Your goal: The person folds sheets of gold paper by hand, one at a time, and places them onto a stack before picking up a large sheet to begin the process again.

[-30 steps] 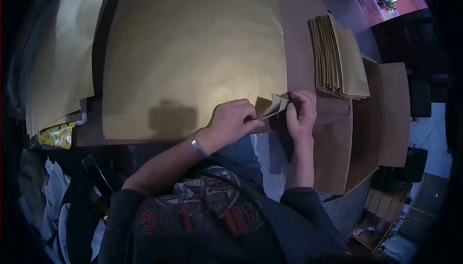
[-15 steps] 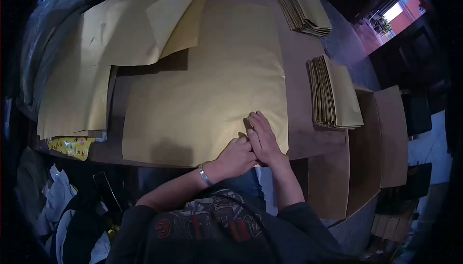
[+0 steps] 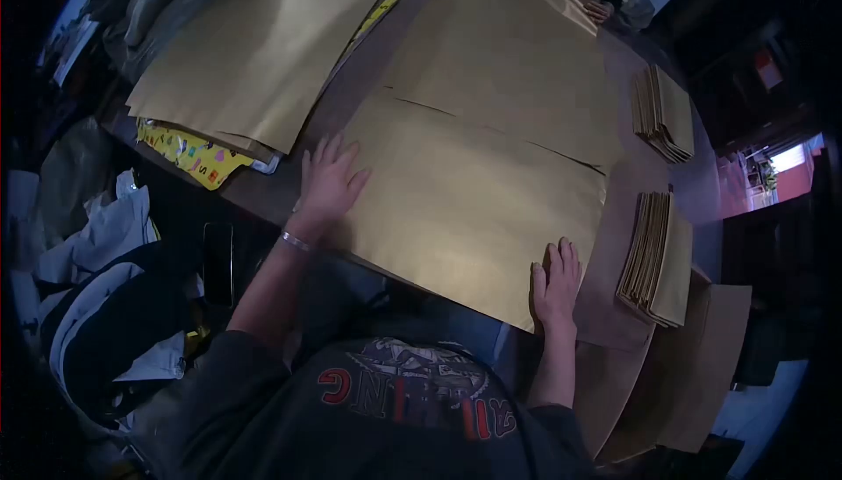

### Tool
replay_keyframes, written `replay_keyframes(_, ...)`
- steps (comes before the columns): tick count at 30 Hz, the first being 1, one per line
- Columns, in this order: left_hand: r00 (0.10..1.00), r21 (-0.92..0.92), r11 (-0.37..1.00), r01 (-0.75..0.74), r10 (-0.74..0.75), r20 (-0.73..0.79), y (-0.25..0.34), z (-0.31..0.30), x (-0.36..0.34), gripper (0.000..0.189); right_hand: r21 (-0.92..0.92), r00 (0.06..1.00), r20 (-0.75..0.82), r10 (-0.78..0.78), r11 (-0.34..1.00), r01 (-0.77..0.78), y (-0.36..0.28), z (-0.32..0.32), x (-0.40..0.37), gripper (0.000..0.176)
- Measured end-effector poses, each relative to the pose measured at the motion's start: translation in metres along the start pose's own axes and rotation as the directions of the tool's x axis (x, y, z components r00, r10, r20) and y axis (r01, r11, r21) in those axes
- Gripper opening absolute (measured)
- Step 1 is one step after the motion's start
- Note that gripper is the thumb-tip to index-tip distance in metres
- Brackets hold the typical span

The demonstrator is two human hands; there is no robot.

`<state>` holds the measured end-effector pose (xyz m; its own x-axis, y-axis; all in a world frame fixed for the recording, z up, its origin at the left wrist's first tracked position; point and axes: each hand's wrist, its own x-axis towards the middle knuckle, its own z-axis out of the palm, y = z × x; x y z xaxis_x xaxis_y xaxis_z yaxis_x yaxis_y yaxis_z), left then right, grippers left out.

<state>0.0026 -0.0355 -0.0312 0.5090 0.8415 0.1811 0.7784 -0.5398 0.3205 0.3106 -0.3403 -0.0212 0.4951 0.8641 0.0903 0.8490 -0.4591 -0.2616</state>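
Observation:
A large gold-brown paper sheet [image 3: 456, 199] lies flat on the table in front of me. My left hand [image 3: 329, 182] rests at its left edge, fingers spread and holding nothing. At the front right corner, my right hand [image 3: 559, 283] lies on the sheet with its fingers stretched out, palm down. Beyond a slit-like seam, a second gold-brown sheet [image 3: 517, 68] covers the far part of the table. Another person's hand [image 3: 598, 12] touches that sheet's far right corner.
A pile of large brown paper sheets [image 3: 254, 50] lies at the left, with yellow printed material [image 3: 197, 156] under it. Two folded paper stacks [image 3: 662, 112] [image 3: 658, 256] stand at the right, near an open cardboard box [image 3: 702, 384]. A phone [image 3: 218, 263] is below the table's left edge.
My hands, together at the sheet's front right before, are now apart: the left has moved to the left edge. My view has turned, and another person shows at the far edge.

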Motion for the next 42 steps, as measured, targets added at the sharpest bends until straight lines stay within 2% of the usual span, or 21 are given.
replay_keyframes(2,0.995,-0.038,0.999,0.030,-0.034,-0.093,-0.015,-0.006,-0.008,0.052,-0.017,1.000,0.006,-0.009,1.000,0.009,0.001,0.002,0.000,0.050)
replay_keyframes(5,0.991,-0.154,0.987,0.050,-0.068,-0.113,-0.028,-0.017,-0.015,0.047,-0.006,0.998,-0.029,-0.049,0.999,0.049,0.008,0.006,-0.001,0.049)
replay_keyframes(6,0.977,-0.210,0.977,-0.018,-0.028,-0.211,-0.032,-0.021,-0.019,0.040,-0.004,0.997,-0.006,-0.073,0.997,0.073,0.010,0.006,0.001,0.049)
replay_keyframes(8,0.970,-0.573,0.797,0.191,-0.242,-0.013,-0.032,-0.041,-0.025,0.038,-0.041,0.997,-0.034,-0.063,0.997,0.062,0.011,0.009,-0.001,0.049)
replay_keyframes(9,0.978,-0.622,0.771,0.136,-0.203,-0.038,-0.041,-0.044,-0.031,0.032,-0.074,0.997,-0.033,-0.071,0.995,0.068,0.007,0.005,0.000,0.048)
replay_keyframes(12,0.967,-0.546,0.806,0.229,-0.251,0.035,-0.057,-0.065,-0.042,0.028,-0.042,0.997,-0.017,-0.082,0.996,0.081,0.010,0.005,0.002,0.048)
replay_keyframes(14,0.973,-0.518,0.834,0.190,-0.231,-0.016,-0.067,-0.062,-0.051,0.027,-0.077,0.996,-0.013,-0.091,0.993,0.089,0.009,0.000,0.003,0.045)
replay_keyframes(17,0.986,-0.417,0.899,0.135,-0.162,-0.031,-0.069,-0.064,-0.060,0.026,0.067,0.995,-0.004,-0.099,0.993,0.099,0.007,-0.004,0.004,0.035)
replay_keyframes(19,0.985,-0.310,0.949,-0.056,0.002,-0.172,-0.071,-0.059,-0.063,0.026,0.085,0.991,0.017,-0.132,0.988,0.130,-0.010,-0.012,0.006,0.034)
replay_keyframes(20,0.985,-0.311,0.949,-0.048,-0.006,-0.170,-0.070,-0.058,-0.064,0.026,0.100,0.987,0.030,-0.158,0.983,0.155,-0.018,-0.013,0.007,0.033)
replay_keyframes(22,0.970,-0.064,0.978,-0.199,0.187,-0.157,-0.065,-0.060,-0.067,0.027,0.109,0.972,0.013,-0.236,0.966,0.234,-0.029,-0.009,0.012,0.031)
replay_keyframes(23,0.972,-0.070,0.979,-0.190,0.178,-0.155,-0.067,-0.063,-0.069,0.027,0.119,0.952,-0.011,-0.306,0.945,0.305,-0.035,-0.007,0.015,0.030)
replay_keyframes(25,0.976,-0.222,0.967,-0.128,0.163,0.145,-0.074,-0.071,-0.071,0.024,0.125,0.953,0.061,-0.296,0.950,0.287,-0.043,-0.013,0.017,0.028)
replay_keyframes(26,0.978,-0.225,0.967,-0.121,0.155,0.142,-0.074,-0.068,-0.073,0.024,0.109,0.956,0.105,-0.273,0.959,0.262,-0.044,-0.016,0.019,0.028)
replay_keyframes(28,0.982,-0.219,0.963,-0.160,0.132,-0.135,-0.072,-0.060,-0.077,0.019,0.087,0.955,0.154,-0.255,0.966,0.244,-0.046,-0.017,0.023,0.028)
replay_keyframes(31,0.969,-0.132,0.975,-0.182,0.155,-0.192,-0.074,-0.053,-0.075,0.013,0.031,0.934,0.053,-0.353,0.935,0.352,-0.053,-0.015,0.030,0.026)
replay_keyframes(32,0.969,-0.135,0.975,-0.174,0.146,-0.197,-0.079,-0.054,-0.075,0.013,0.059,0.928,0.073,-0.365,0.930,0.362,-0.060,-0.014,0.029,0.026)
replay_keyframes(34,0.970,-0.195,0.950,-0.243,0.236,-0.060,-0.090,-0.058,-0.076,0.014,0.083,0.917,0.089,-0.389,0.920,0.383,-0.061,-0.014,0.032,0.025)
replay_keyframes(38,0.975,-0.250,0.951,-0.181,0.140,-0.175,-0.088,-0.058,-0.070,0.016,0.008,0.929,0.151,-0.337,0.940,0.340,-0.072,-0.016,0.034,0.028)
replay_keyframes(40,0.970,-0.259,0.935,-0.242,0.243,-0.028,-0.097,-0.056,-0.066,0.021,0.071,0.894,0.093,-0.439,0.898,0.433,-0.086,-0.015,0.036,0.029)
replay_keyframes(42,0.970,-0.281,0.929,-0.241,0.241,-0.035,-0.102,-0.056,-0.066,0.022,0.074,0.884,0.137,-0.448,0.894,0.441,-0.077,-0.010,0.038,0.033)
